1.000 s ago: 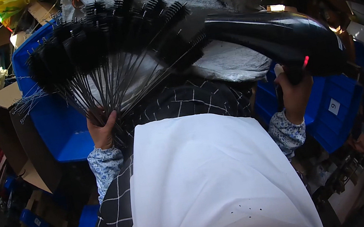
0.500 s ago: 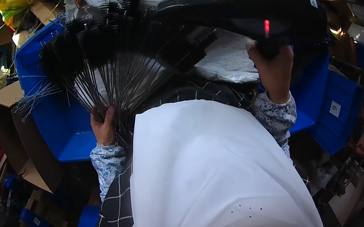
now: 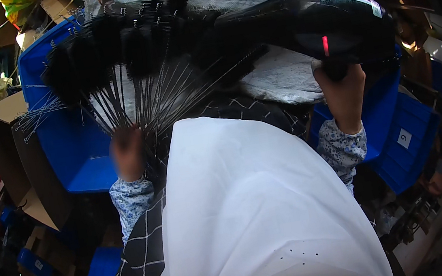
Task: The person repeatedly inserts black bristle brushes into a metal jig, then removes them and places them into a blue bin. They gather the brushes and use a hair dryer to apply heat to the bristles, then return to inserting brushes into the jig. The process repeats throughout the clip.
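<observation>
My left hand (image 3: pixel 127 152) grips a fanned bunch of thin wire-handled brushes (image 3: pixel 125 54) with black bristle heads, held upright above a blue bin (image 3: pixel 67 146). My right hand (image 3: pixel 343 95) holds the handle of a black hair dryer (image 3: pixel 307 24), whose nozzle points left into the bristle heads. A small red light shows on the dryer body. A white cloth (image 3: pixel 258 219) over a black checked garment covers the lower middle and hides what lies beneath.
Cardboard boxes (image 3: pixel 6 145) stand at the left. More blue bins (image 3: pixel 403 142) sit at the right. A grey woven sheet (image 3: pixel 281 75) lies behind the brushes. Cluttered goods fill the back and the edges.
My right hand has swung the hair dryer up and to the left, so its nozzle now meets the bristle heads. My left hand keeps the brush bunch in about the same place.
</observation>
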A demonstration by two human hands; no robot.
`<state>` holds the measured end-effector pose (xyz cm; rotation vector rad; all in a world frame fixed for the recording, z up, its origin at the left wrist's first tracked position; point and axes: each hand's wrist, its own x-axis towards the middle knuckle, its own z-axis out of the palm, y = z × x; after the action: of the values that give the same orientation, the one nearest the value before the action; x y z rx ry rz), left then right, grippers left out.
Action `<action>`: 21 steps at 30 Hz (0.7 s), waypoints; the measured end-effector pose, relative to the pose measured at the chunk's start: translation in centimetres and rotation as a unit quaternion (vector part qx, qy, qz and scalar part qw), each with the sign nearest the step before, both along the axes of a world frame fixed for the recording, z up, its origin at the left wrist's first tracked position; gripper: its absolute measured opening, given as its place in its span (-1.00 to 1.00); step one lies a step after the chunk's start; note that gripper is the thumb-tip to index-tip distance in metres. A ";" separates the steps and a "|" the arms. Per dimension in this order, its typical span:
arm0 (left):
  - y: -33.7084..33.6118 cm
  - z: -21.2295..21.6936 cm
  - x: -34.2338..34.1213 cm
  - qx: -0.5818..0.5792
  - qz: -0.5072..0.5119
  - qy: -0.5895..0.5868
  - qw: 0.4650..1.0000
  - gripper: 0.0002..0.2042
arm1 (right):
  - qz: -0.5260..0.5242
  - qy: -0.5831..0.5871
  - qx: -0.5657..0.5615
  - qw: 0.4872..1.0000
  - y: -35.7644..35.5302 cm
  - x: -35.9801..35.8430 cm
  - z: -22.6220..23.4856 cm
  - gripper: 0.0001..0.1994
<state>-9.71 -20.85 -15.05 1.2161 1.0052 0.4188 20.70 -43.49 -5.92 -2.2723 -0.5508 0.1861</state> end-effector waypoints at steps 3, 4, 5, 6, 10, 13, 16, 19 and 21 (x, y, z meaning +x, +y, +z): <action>-0.9 0.9 1.4 0.008 -0.020 0.008 1.000 -0.69 | 0.009 0.061 0.084 0.995 0.6 -0.8 0.7 -0.79; -1.1 1.0 1.7 0.011 -0.027 0.011 1.000 -0.67 | 0.027 0.104 0.125 0.986 0.7 -1.0 0.9 -0.80; -1.1 1.1 1.8 0.010 -0.038 0.016 0.999 -0.64 | 0.023 0.102 0.107 0.989 0.9 -1.1 0.9 -0.80; -0.8 1.3 1.6 -0.001 -0.084 0.043 0.996 -0.63 | 0.019 0.100 0.088 0.991 1.1 -1.2 0.9 -0.80; -1.0 2.5 2.5 -0.050 -0.068 0.009 0.996 -0.68 | 0.013 0.079 0.117 0.990 2.6 -1.3 1.0 -0.86; -0.7 2.4 2.2 -0.078 -0.059 -0.011 0.995 -0.75 | 0.007 0.060 0.116 0.991 2.9 -1.2 0.9 -0.87; -1.0 2.8 2.7 -0.054 -0.062 0.022 0.996 -0.80 | -0.013 0.027 0.079 0.996 2.9 -0.8 1.6 -0.86; -1.0 3.1 3.4 -0.034 -0.067 0.060 0.995 -0.74 | 0.005 0.044 0.201 0.979 2.5 -1.5 1.8 -0.88; -1.1 3.7 4.2 -0.007 -0.084 0.073 0.994 -0.70 | 0.012 -0.019 0.081 0.996 1.5 -0.8 1.8 -0.87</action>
<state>-5.55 -21.94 -11.31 1.3216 1.0185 0.1916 19.94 -42.04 -4.13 -2.1158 -0.5930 0.1058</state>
